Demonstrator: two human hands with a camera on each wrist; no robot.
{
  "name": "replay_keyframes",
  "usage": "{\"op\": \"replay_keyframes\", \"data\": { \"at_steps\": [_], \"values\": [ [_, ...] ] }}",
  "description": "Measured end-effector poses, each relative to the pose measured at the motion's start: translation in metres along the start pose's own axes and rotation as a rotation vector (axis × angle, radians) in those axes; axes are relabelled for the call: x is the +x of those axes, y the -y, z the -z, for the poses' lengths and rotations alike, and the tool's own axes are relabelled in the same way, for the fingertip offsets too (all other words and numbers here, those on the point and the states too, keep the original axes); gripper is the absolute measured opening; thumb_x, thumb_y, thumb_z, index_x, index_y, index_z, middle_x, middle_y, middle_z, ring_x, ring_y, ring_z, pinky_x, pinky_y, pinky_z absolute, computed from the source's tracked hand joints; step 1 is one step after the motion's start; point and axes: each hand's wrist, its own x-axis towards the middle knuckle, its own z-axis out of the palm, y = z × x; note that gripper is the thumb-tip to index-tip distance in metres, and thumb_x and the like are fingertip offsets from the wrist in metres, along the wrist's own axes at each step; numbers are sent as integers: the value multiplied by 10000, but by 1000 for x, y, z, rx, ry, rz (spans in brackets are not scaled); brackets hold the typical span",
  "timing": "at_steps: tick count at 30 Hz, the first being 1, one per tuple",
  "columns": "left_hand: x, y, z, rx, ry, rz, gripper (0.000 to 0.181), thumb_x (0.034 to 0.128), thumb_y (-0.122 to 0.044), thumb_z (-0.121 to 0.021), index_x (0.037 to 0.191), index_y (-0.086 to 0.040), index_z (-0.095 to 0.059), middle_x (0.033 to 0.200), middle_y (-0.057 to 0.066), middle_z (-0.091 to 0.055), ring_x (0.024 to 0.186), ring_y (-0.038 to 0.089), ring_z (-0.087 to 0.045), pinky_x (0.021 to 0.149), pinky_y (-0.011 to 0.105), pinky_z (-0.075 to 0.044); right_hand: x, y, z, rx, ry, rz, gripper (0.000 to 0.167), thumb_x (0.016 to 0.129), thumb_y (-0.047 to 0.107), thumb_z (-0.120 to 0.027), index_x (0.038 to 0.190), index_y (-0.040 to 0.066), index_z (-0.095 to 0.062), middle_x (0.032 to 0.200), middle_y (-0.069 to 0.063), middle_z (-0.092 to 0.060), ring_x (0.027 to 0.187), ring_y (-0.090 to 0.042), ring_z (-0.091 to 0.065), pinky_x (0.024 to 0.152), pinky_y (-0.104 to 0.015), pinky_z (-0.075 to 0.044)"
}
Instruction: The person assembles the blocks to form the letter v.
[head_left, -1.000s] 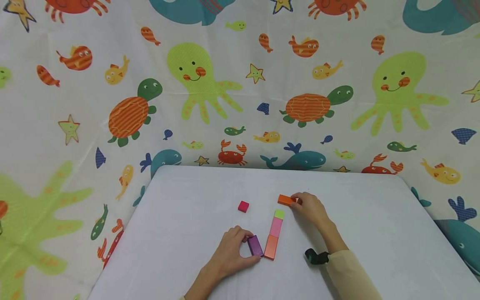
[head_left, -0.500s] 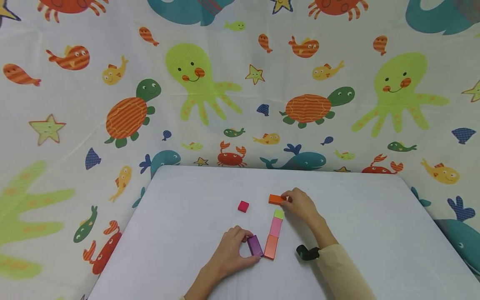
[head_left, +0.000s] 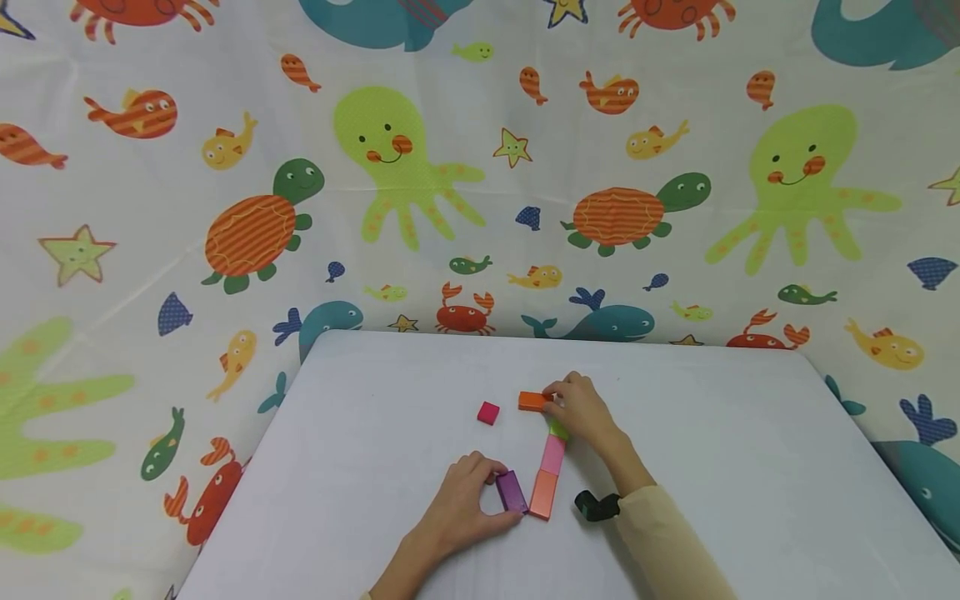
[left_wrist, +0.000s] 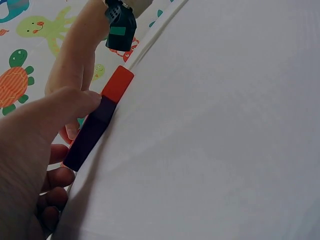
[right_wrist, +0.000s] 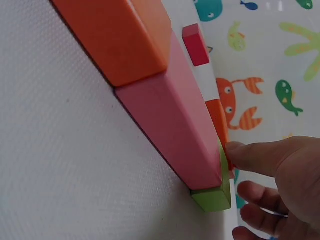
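My left hand [head_left: 459, 510] pinches a purple block [head_left: 512, 492] between thumb and fingers; its lower end touches a salmon-orange block [head_left: 543, 494]. From there a pink block [head_left: 552, 455] and a small green block [head_left: 558, 429] continue in a slightly slanted row. Just beyond the green end, my right hand [head_left: 588, 412] grips the right end of an orange block [head_left: 532, 402], which lies crosswise. In the right wrist view the thumb presses on that orange block [right_wrist: 218, 120], behind the green one [right_wrist: 212, 198]. The left wrist view has the purple block [left_wrist: 90, 134] under the left thumb.
A small red block [head_left: 488, 413] lies left of the row. A dark device [head_left: 597, 506] sits at my right wrist, above the white table [head_left: 750, 467]. Behind the table hangs a cloth [head_left: 450, 150] printed with sea animals.
My right hand has moved left with the orange block, from right of the row's far end to across it. The left hand and purple block have stayed in place.
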Motion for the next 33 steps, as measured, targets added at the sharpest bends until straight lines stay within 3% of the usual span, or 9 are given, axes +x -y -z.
{"op": "replay_keyframes", "data": {
  "at_steps": [14,23,33],
  "values": [
    [-8,4,3,-6,12,-5,528,758,-570,-793,1134,-235,-634,955,-133,-523,912,26,-454,816,260,-425,-18,14,-3,29,-58,-9,354,924,305,-716,1232,133,-693,1080,-82,-612,998,-218,-551,932,-416,-540],
    [-10,5,4,-11,25,-1,533,762,-570,-789,1145,-234,-634,973,-128,-531,921,27,-457,821,266,-431,-36,14,-3,37,-93,-25,431,904,338,-731,1265,113,-663,963,-35,-620,812,-149,-538,725,-294,-528],
    [-9,7,4,-2,13,-21,532,763,-573,-789,1141,-232,-633,967,-132,-533,922,21,-459,827,270,-433,-66,13,-2,-13,-75,8,466,894,352,-742,1276,102,-652,943,-1,-603,738,-101,-492,648,-229,-461]
  ]
}}
